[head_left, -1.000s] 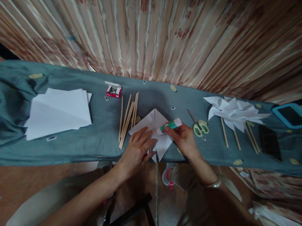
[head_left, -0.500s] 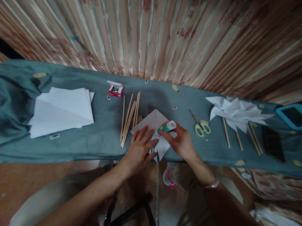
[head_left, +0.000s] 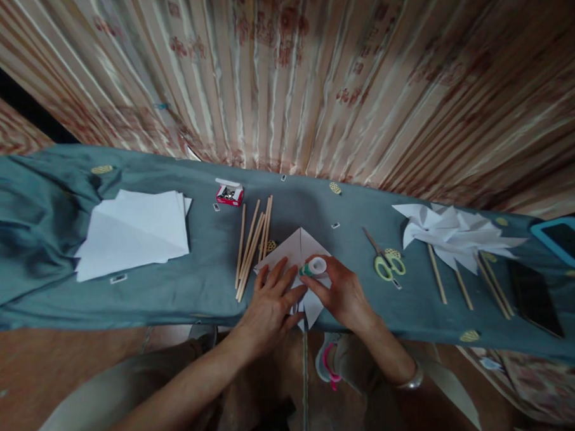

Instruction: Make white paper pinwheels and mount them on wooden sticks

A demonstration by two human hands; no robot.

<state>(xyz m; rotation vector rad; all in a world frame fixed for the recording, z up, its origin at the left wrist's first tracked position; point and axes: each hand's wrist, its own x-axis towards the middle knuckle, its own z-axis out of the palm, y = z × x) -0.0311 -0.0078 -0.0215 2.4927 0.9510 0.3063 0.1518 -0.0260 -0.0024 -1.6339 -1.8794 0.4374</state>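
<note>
A white square of paper point(head_left: 293, 250), slit at its far and near corners, lies diamond-wise at the near edge of the worktop point(head_left: 206, 263), partly covered. Over its middle tilts a green-and-white glue stick point(head_left: 311, 267) — round white end turned upward, lower tip hidden from view.

The glue stick point(head_left: 313, 266) seems of smooth plastic; beneath it is matt paper point(head_left: 299, 247), to its left wooden sticks point(head_left: 250, 258), to its right metal-bladed scissors point(head_left: 379, 254), beyond it glossy curtain point(head_left: 262, 83).

blue-framed tablet point(head_left: 567, 241) | dark phone point(head_left: 534, 297) nearby | patterned curtain point(head_left: 282, 95) behind
</note>
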